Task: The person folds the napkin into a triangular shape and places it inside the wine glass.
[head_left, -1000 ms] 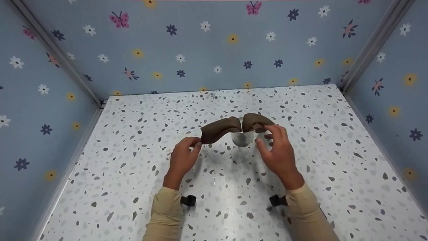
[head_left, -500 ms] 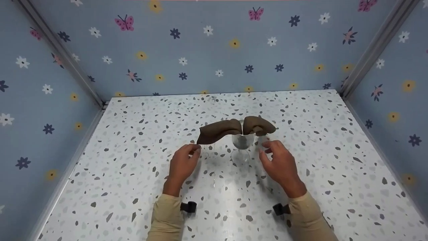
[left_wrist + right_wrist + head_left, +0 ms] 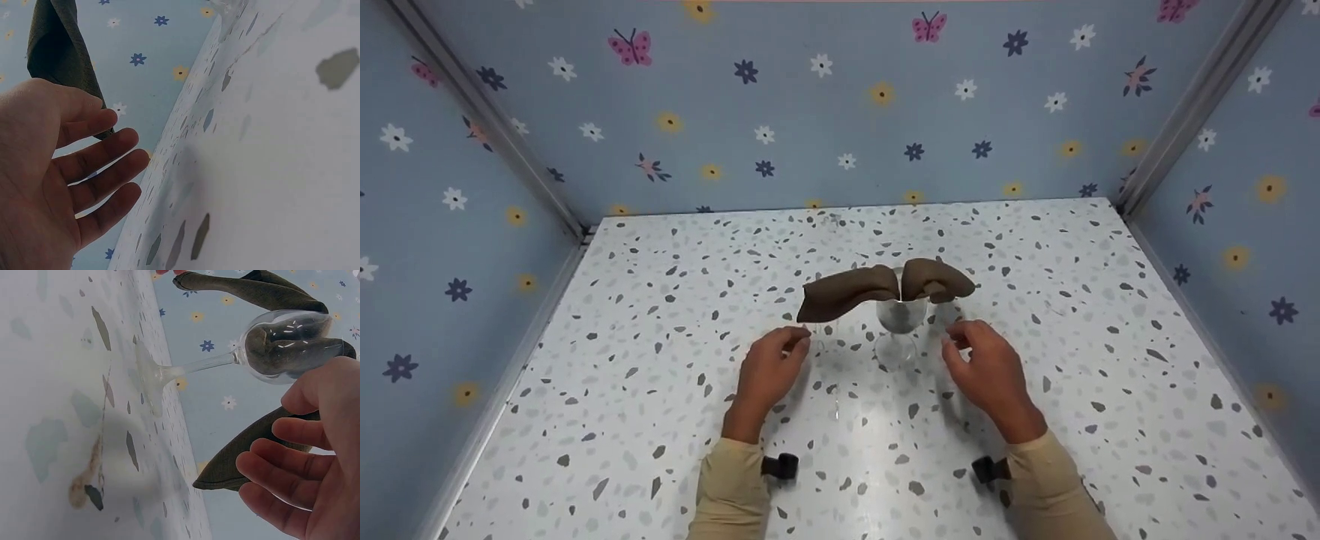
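Observation:
A clear stemmed wine glass (image 3: 900, 319) stands upright on the speckled tabletop. From its bowl a brown cloth napkin (image 3: 847, 291) spreads out in two wings, one to each side. The right wrist view shows folds of the napkin (image 3: 236, 451) tucked inside the bowl of the glass (image 3: 287, 343). My left hand (image 3: 769, 371) hovers just below the left wing, fingers loosely bent and apart from the cloth. To the right of the glass, my right hand (image 3: 988, 371) is held with relaxed fingers, touching neither glass nor napkin.
Patterned blue panels (image 3: 840, 97) with flowers and butterflies enclose the table (image 3: 675, 480) at the back and both sides. Black wrist mounts (image 3: 781, 466) stick out inward from the sleeves.
My right hand has let go of the right wing and drawn back toward me. The left hand has come off the left wing and dropped back slightly. The napkin stays in the glass.

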`<action>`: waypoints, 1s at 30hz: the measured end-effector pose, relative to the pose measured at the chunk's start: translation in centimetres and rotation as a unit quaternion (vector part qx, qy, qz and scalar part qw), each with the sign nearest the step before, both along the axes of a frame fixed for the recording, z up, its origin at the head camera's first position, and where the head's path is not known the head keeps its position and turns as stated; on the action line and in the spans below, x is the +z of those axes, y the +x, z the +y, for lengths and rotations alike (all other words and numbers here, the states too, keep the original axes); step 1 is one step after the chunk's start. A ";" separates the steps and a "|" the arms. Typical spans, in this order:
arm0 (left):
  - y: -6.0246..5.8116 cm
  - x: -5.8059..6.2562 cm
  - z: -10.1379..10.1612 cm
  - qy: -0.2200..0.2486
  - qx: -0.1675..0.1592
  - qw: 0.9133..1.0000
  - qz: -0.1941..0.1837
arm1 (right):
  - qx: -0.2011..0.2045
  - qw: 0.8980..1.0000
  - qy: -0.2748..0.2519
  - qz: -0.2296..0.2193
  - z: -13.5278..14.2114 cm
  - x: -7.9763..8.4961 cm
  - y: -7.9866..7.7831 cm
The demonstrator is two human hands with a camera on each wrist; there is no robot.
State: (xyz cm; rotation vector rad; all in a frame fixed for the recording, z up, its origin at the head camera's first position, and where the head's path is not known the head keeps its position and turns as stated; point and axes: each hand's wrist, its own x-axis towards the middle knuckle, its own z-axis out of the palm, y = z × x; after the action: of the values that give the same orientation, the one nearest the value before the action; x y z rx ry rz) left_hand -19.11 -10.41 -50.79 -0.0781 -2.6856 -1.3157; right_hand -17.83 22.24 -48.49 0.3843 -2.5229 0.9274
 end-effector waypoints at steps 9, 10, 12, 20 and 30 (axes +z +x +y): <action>0.1 -0.7 -0.3 0.007 -0.004 1.000 -0.015 | -0.005 1.000 0.005 -0.029 0.5 -0.6 -0.1; 0.2 -0.7 -0.3 0.007 -0.003 1.000 -0.016 | -0.007 0.999 0.006 -0.033 0.6 -0.7 -0.1; 0.2 -0.8 -0.4 0.006 -0.002 1.000 -0.021 | -0.011 0.999 0.006 -0.039 0.8 -0.8 -0.1; 0.1 -0.8 -0.3 0.000 -0.008 1.000 -0.022 | -0.012 0.998 0.024 -0.058 1.3 -1.0 -0.4; -0.1 -0.8 -0.2 -0.016 -0.029 0.999 -0.023 | 0.004 0.993 0.058 -0.105 2.2 -0.7 -0.5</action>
State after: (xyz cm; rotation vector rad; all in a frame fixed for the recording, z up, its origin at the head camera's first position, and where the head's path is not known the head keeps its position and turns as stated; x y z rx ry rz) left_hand -19.21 -10.66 -51.58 -0.1334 -2.7628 -1.3059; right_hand -18.37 24.48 -49.23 0.3473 -2.7786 0.8662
